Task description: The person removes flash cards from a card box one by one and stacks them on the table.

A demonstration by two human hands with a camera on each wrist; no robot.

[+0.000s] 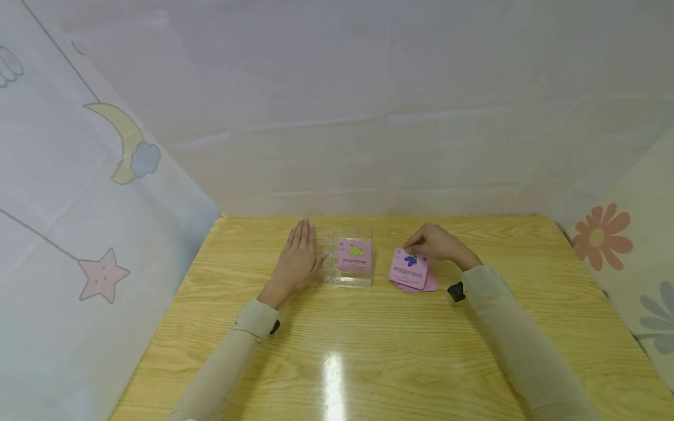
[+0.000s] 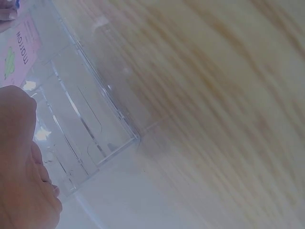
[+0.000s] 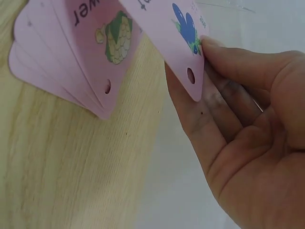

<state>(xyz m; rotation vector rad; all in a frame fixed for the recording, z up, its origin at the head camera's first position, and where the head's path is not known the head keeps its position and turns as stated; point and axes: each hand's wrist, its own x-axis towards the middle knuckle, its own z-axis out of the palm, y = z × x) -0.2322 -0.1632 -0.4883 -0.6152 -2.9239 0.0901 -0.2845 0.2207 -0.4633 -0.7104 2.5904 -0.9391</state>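
Note:
My right hand (image 1: 439, 242) pinches the top edge of a pink eggplant card (image 1: 408, 272) between thumb and fingers. In the right wrist view the card is tilted up off a fanned pile of pink cards (image 3: 52, 57); the top one shows a pale vegetable with green leaves and letters ending in "wer". A clear plastic box (image 1: 351, 282) with compartments sits left of the pile. In its right compartment lies a pink marrow card (image 1: 354, 257), face up. My left hand (image 1: 297, 263) rests with straight fingers along the box's left side, covering part of it.
Everything sits on a wood-grain table (image 1: 337, 327). Pale wall sheets rise behind the table (image 1: 368, 146) and at both sides, printed with a star (image 1: 103, 276) at left and a flower (image 1: 602, 237) at right.

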